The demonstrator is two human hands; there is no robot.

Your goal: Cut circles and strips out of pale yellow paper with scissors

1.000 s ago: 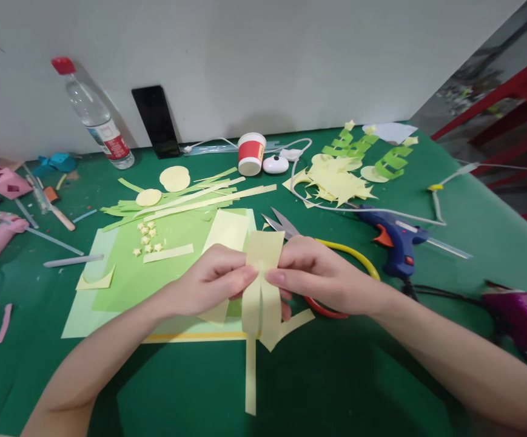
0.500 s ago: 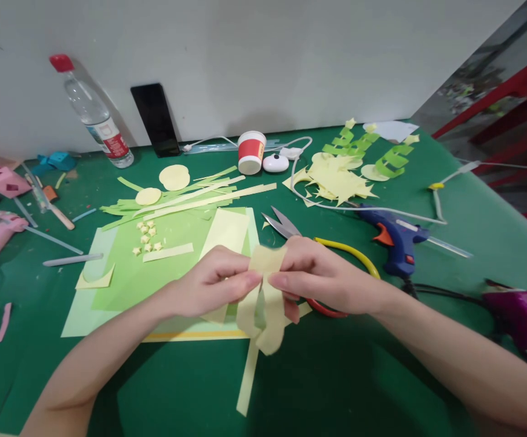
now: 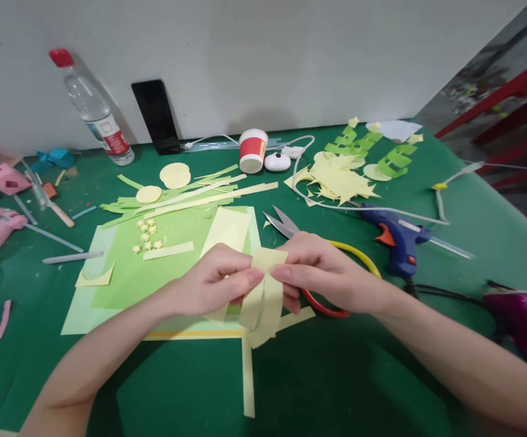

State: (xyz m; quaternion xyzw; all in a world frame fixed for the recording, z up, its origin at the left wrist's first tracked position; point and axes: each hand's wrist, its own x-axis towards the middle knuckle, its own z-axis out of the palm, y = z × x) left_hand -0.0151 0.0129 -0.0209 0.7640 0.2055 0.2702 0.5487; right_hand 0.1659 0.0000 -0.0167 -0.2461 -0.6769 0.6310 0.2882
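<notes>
Both hands meet over the middle of the green table (image 3: 345, 376). My left hand (image 3: 213, 282) and my right hand (image 3: 322, 273) pinch the top of a pale yellow paper piece (image 3: 263, 291) from either side. The piece is slit lengthwise, so its lower strips curl apart and one long strip hangs down to the table. Under my hands lie green and pale yellow paper sheets (image 3: 154, 273) with tiny paper stars and a short strip on them. Scissors (image 3: 285, 224) with yellow and red handles lie just behind my right hand, partly covered by it.
Cut paper strips and discs (image 3: 176, 194) lie beyond the sheets. A water bottle (image 3: 93, 112), a black phone (image 3: 156, 118) and a red-and-white cup (image 3: 251, 152) stand by the wall. A blue glue gun (image 3: 397, 237) and yellow and green cutouts (image 3: 340, 176) sit right; pink items lie left.
The slit paper's lower strips have bent and curled upward, and the long hanging strip has swung back to hang nearly straight. Both hands have kept their pinch and place.
</notes>
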